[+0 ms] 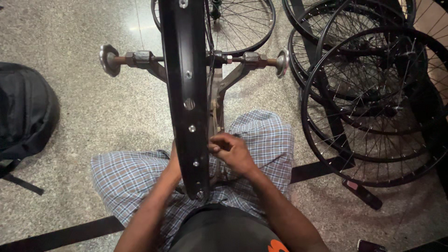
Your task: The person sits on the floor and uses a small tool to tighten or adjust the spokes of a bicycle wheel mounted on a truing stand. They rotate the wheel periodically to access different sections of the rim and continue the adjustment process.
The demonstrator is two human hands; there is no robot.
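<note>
Head view first: I look straight down on a black wheel rim standing edge-on in a metal stand, its axle running left to right with a round knob at the left end and another at the right. My right hand sits just right of the rim's near part, fingers curled and pinched together on something small beside the spokes; I cannot tell what it is. My left hand is tucked behind the rim on its left side, mostly hidden, so I cannot tell whether it grips or only rests there. Both forearms come up from the near edge across my checked trousers. The rim's inner face shows a row of small shiny spoke heads and holes. On the far right, several more spoked wheels lean stacked together on the speckled floor. At the left edge lies a black bag. Another wheel stands beyond the stand, at the far side.
</note>
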